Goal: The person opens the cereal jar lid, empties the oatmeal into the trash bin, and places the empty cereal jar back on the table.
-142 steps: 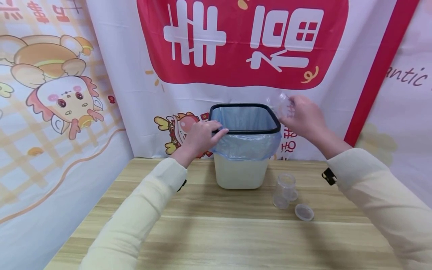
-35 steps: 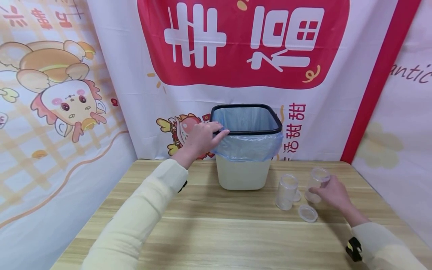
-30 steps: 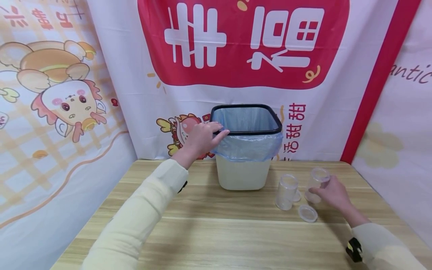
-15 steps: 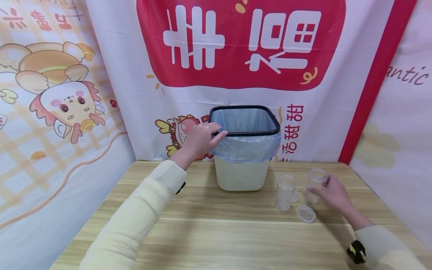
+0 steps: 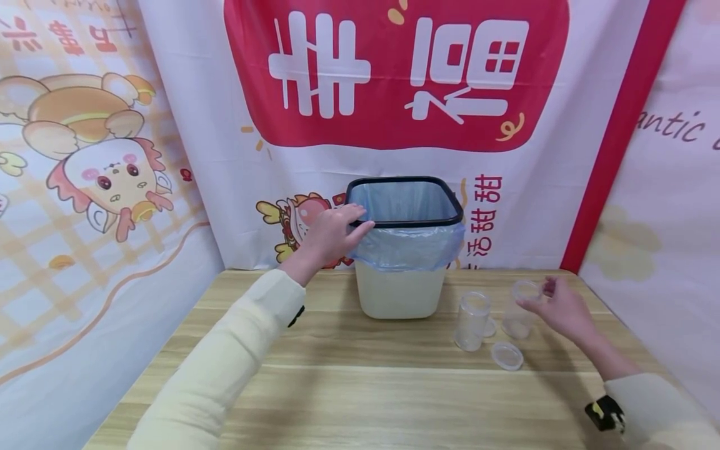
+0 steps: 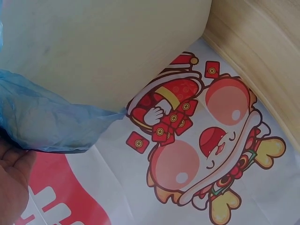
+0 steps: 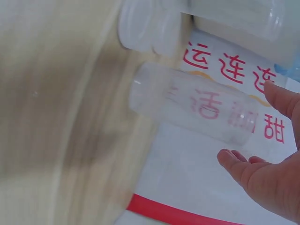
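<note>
My left hand [image 5: 329, 236] grips the left side of the black rim of a cream trash bin [image 5: 400, 294], lined with a blue plastic bag [image 5: 410, 247]. In the left wrist view its fingers [image 6: 14, 168] lie at the rim beside the bag. At the right, a clear plastic jar [image 5: 516, 319] stands upright on the table. My right hand [image 5: 562, 309] is at its top, and the right wrist view shows thumb and fingers spread apart around the jar's mouth end. A second clear jar [image 5: 471, 324] stands to the left of it.
One clear round lid [image 5: 507, 355] lies in front of the jars, and another lid [image 5: 489, 327] sits between them, partly hidden. The wooden table [image 5: 360, 400] ends at a printed cloth backdrop [image 5: 270, 169] close behind the bin.
About five seconds ago my right hand held a clear jar up beside the bin's rim; that jar now stands on the table. Lately the right fingers have spread off it. The left hand stays put.
</note>
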A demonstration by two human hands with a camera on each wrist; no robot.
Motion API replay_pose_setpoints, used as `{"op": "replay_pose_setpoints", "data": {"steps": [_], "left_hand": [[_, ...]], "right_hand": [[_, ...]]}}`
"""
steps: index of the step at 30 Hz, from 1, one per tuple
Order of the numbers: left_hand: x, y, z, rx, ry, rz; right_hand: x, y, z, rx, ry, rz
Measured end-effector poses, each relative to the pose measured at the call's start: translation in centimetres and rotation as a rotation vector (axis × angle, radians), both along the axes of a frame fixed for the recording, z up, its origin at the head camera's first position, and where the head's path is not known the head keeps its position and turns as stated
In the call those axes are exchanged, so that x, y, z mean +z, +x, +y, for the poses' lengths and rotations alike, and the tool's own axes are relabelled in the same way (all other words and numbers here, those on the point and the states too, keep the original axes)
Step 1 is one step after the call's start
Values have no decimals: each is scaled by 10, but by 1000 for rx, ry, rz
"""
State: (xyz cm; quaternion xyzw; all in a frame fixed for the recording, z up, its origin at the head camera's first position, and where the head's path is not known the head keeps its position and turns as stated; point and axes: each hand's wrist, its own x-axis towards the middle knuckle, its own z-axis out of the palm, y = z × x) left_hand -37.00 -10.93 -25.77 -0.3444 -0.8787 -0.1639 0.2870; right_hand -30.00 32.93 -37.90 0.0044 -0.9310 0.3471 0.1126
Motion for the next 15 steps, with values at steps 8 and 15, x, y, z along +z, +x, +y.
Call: {"op": "replay_pose_setpoints", "data": {"steps": [8, 15], "left_hand": [[0, 3, -13, 27, 40, 39], [-3, 10, -36, 152, 76, 47]], "right_hand": [[26, 0, 1, 10, 6, 68], [46, -1, -11, 27, 20, 49]]}}
